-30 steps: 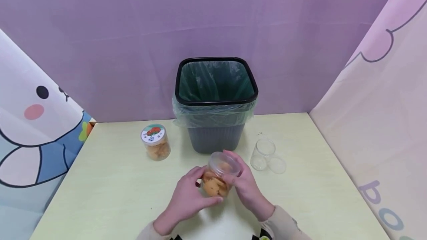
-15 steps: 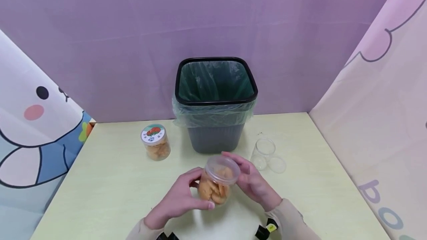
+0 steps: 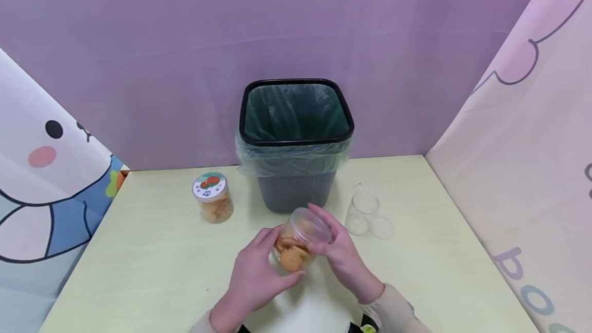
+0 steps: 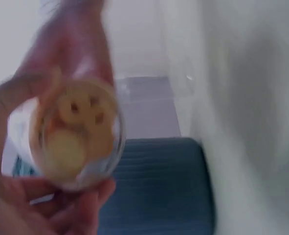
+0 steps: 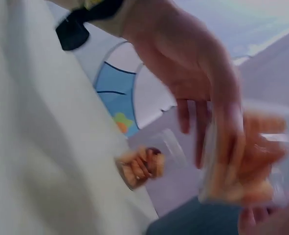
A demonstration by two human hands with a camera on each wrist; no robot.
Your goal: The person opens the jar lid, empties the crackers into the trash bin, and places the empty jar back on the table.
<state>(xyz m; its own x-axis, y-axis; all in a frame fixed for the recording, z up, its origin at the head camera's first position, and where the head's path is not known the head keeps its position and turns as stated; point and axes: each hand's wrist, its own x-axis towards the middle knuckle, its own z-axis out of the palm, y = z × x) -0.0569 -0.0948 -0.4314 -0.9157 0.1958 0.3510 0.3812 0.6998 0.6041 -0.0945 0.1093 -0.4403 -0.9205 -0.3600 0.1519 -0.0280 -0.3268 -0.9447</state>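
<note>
Cookie jar [image 3: 298, 238] held tilted above the table [image 3: 152, 266], just in front of the bin [image 3: 296, 140], its clear lid end leaning toward the bin. Left hand [image 3: 256, 276] wraps the jar's lower body, fingers curled round the side nearer the person; grip is snug on the plastic wall. Right hand [image 3: 344, 256] sits on the jar's far right side, fingers curled over the clear lid [image 3: 309, 224], thumb low against the jar. Left wrist view: blurred, the same jar [image 4: 76, 134] seen end-on with round biscuits inside, fingers [image 4: 90, 205] below it, bin wall [image 4: 159, 186] dark behind. Right wrist view: also blurred, left hand [image 5: 198, 83] with fingers down over the jar [image 5: 247, 156], a second jar [image 5: 139, 166] of biscuits small beyond it. That second, sealed jar [image 3: 213, 197] stands upright to the left of the bin, near it but apart, with a printed label on its lid. To the right of the bin stands an empty clear jar [image 3: 363, 212], and its loose clear lid [image 3: 382, 228] lies flat just beside it, on the side away from the bin. Bin is black, lined with a green bag [image 3: 296, 161] folded over the rim, standing at the back of the table against a purple backdrop [image 3: 185, 40].
</note>
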